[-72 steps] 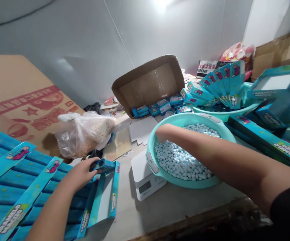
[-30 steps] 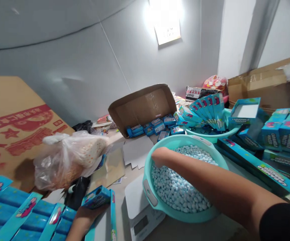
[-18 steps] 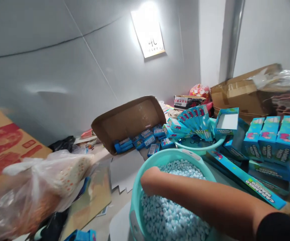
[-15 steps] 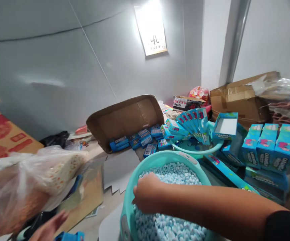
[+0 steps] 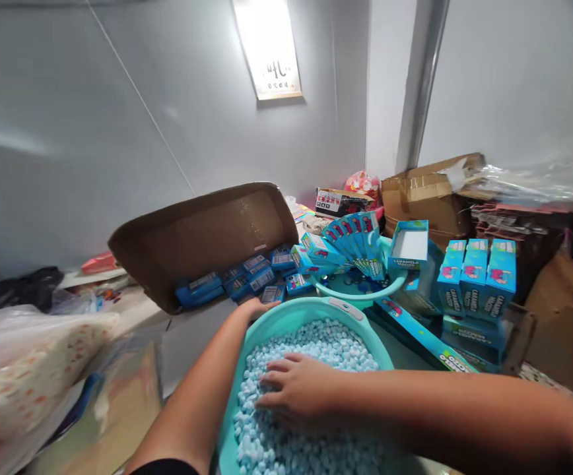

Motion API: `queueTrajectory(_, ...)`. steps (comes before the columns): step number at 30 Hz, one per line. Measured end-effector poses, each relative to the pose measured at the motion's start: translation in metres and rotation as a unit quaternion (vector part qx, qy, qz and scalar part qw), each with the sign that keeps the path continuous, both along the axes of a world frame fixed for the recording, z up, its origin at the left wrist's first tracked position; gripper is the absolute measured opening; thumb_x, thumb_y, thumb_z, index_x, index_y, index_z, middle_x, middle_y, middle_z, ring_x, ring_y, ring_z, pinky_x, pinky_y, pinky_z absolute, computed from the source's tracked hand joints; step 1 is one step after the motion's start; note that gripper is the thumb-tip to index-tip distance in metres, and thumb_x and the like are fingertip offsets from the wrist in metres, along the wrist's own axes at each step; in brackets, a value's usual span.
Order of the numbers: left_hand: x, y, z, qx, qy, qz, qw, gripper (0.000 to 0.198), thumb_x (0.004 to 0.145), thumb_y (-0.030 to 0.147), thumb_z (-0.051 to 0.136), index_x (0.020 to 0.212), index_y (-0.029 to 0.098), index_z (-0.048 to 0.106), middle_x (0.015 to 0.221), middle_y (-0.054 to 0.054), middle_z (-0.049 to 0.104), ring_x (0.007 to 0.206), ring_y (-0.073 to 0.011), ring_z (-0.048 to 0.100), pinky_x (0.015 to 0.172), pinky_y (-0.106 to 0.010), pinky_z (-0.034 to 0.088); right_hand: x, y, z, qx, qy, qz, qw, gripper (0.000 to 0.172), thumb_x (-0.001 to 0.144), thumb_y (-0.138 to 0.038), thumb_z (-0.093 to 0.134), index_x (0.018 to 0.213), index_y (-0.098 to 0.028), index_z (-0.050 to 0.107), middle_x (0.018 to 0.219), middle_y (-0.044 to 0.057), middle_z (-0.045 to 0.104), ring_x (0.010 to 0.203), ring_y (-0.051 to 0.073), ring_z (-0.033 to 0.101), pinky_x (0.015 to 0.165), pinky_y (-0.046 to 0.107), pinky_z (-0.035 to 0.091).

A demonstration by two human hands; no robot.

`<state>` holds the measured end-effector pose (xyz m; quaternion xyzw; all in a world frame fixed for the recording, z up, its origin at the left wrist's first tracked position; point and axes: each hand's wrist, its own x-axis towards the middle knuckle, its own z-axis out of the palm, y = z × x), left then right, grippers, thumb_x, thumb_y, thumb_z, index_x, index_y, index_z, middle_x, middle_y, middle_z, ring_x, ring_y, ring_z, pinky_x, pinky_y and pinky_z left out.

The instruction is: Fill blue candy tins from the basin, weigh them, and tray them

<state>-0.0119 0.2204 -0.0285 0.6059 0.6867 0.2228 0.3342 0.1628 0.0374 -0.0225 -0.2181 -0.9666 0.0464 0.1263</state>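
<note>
My right hand [image 5: 301,386] lies over pale blue candies [image 5: 326,343], with its fingers spread apart on the heap. The candies fill a turquoise tub [image 5: 249,346]. Past the tub's far left rim reaches my left hand [image 5: 255,307], its visible fingers stretched out beside a small blue box [image 5: 272,294]. Whether it touches that box I cannot make out, because the rim partly covers the hand. More small blue boxes [image 5: 259,269] lie in an open brown carton [image 5: 202,231] behind it.
A second turquoise basin [image 5: 366,297] holds fanned blue cartons [image 5: 353,241]. An open blue tray box [image 5: 410,247] and several tall blue boxes [image 5: 477,280] stand to the right. At left lies a clear plastic bag [image 5: 33,363]; cardboard boxes [image 5: 425,198] are stacked behind.
My left hand has moved from the lower left up to the small blue boxes beyond the tub. My right hand, closed before, is now spread on the candies. The view has turned right.
</note>
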Motion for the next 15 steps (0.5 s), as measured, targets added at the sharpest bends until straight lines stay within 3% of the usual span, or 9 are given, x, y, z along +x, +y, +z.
queueTrajectory(4,-0.005,-0.015,0.012,-0.056,0.0,0.038,0.998,0.042,0.095,0.042,0.065,0.127,0.016,0.062,0.128,-0.009,0.063,0.112,-0.0275,0.064,0.092,-0.045,0.057,0.0,0.01,0.002,-0.048,0.025,-0.05,0.997,0.035,0.096,-0.042,0.056,0.124,-0.026,0.069,0.13,0.011,0.066,0.122,0.027,0.059,0.103,0.045,0.045)
queueTrajectory(7,-0.017,-0.031,0.032,-0.015,-0.031,0.069,0.997,0.04,0.096,0.041,0.064,0.127,0.016,0.062,0.127,-0.009,0.063,0.11,-0.0257,0.065,0.092,-0.045,0.058,0.011,0.021,0.007,-0.131,0.062,-0.153,0.977,0.045,0.101,-0.049,0.047,0.131,-0.025,0.068,0.142,0.013,0.059,0.135,0.031,0.052,0.112,0.051,0.039)
queueTrajectory(10,-0.032,-0.061,0.054,0.058,-0.099,0.103,0.988,0.053,0.092,0.045,0.069,0.132,0.014,0.055,0.124,-0.015,0.067,0.101,-0.0234,0.07,0.085,-0.04,0.059,0.021,0.03,0.013,-0.252,0.041,-0.254,0.933,0.058,0.104,-0.053,0.033,0.143,-0.021,0.06,0.15,0.019,0.051,0.143,0.037,0.044,0.114,0.061,0.033)
queueTrajectory(13,-0.04,-0.106,0.063,0.115,-0.185,0.113,0.969,0.071,0.086,0.057,0.07,0.137,0.013,0.047,0.124,-0.02,0.069,0.092,-0.0244,0.075,0.078,-0.036,0.06,0.022,0.036,0.017,-0.319,0.012,-0.229,0.919,0.063,0.103,-0.056,0.035,0.145,-0.015,0.059,0.144,0.021,0.057,0.136,0.037,0.052,0.113,0.058,0.037)
queueTrajectory(15,-0.038,-0.136,0.057,0.127,-0.228,0.097,0.96,0.068,0.087,0.062,0.064,0.134,0.017,0.048,0.124,-0.018,0.07,0.097,-0.0248,0.075,0.079,-0.035,0.061,0.02,0.039,0.019,-0.341,0.016,-0.198,0.919,0.059,0.102,-0.052,0.042,0.141,-0.013,0.062,0.143,0.02,0.059,0.133,0.034,0.055,0.114,0.051,0.039)
